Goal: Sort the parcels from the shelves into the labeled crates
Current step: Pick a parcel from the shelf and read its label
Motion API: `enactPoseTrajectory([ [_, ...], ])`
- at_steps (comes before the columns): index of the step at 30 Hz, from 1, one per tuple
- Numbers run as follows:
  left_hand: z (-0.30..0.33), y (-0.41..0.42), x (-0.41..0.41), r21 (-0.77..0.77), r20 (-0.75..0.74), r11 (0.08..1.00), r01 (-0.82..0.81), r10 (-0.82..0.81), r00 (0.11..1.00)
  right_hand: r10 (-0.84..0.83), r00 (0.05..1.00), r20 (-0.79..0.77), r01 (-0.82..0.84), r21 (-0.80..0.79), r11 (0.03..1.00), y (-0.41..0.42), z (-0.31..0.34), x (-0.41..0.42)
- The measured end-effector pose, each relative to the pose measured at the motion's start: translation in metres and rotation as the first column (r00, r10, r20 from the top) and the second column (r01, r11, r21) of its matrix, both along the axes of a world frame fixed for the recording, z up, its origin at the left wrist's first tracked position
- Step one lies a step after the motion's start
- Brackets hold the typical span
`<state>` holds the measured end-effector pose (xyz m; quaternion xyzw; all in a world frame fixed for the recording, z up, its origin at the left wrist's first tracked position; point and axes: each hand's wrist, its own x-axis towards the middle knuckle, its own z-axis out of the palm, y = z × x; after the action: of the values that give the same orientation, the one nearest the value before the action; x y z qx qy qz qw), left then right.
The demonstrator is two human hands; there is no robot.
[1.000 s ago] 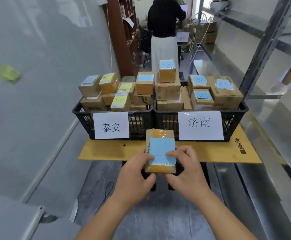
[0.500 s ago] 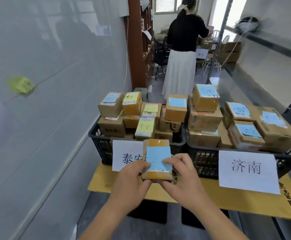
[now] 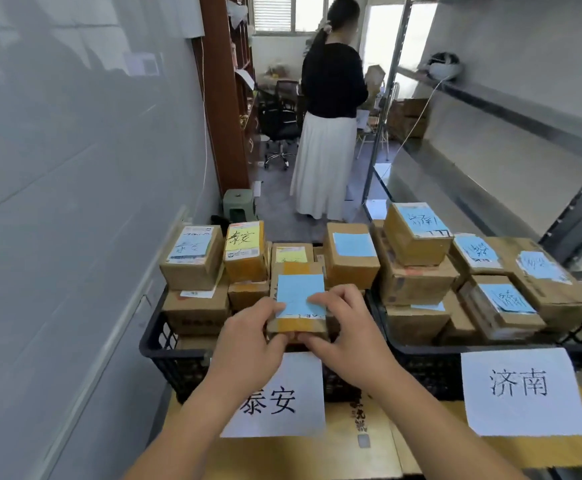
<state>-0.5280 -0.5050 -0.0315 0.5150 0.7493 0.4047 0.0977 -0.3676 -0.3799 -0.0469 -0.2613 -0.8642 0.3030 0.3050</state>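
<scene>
- Brown cardboard parcel (image 3: 298, 299), taped yellow at both ends, blue note on top.
- Left hand (image 3: 248, 344) and right hand (image 3: 345, 337): each grip pinches its near edge, over the left crate (image 3: 165, 355).

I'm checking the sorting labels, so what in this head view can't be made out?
- Writing on the held parcel's blue note: too faint, partly under the right hand.
- First character of the left crate sign: behind the left hand.
- Crate interiors: hidden by stacked boxes.
</scene>
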Motion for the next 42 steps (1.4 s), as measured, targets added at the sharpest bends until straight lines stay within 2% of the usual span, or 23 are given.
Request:
enactPoseTrajectory([
  [5, 0.007, 0.056, -0.033, -0.051, -0.090, 0.999, -0.011, 0.007, 0.996, -0.101, 0.986, 0.135, 0.087, 0.102, 0.991, 0.044, 0.014, -0.035],
  [11, 0.006, 0.109, -0.061, -0.139, -0.250, 0.982, -0.128, 0.090, 0.964, -0.191, 0.945, 0.266, 0.103, 0.314, 0.944, 0.101, 0.013, -0.071],
  [14, 0.003, 0.133, -0.072, -0.151, -0.386, 0.975, -0.162, 0.093, 0.918, -0.186, 0.920, 0.345, 0.061, 0.343, 0.937, 0.127, 0.010, -0.086],
  [20, -0.007, 0.167, -0.088, -0.190, -0.557, 0.954, -0.230, 0.088, 0.826, -0.165, 0.872, 0.461, 0.005, 0.330, 0.944, 0.162, 0.000, -0.111],
  [25, -0.019, 0.173, -0.097, -0.275, -0.608, 0.930, -0.243, 0.028, 0.794, -0.173, 0.840, 0.514, -0.027, 0.359, 0.933, 0.174, -0.005, -0.116],
  [30, -0.023, 0.170, -0.102, -0.258, -0.589, 0.938, -0.232, 0.038, 0.807, -0.165, 0.862, 0.479, -0.007, 0.335, 0.942, 0.176, 0.008, -0.110],
  [37, -0.011, 0.163, -0.111, -0.243, -0.545, 0.964, -0.109, -0.042, 0.838, -0.175, 0.838, 0.517, 0.038, 0.265, 0.963, 0.156, 0.022, -0.099],
  [42, -0.004, 0.142, -0.118, -0.274, -0.540, 0.962, -0.021, -0.136, 0.831, -0.252, 0.806, 0.536, 0.125, 0.261, 0.957, 0.122, 0.026, -0.085],
])
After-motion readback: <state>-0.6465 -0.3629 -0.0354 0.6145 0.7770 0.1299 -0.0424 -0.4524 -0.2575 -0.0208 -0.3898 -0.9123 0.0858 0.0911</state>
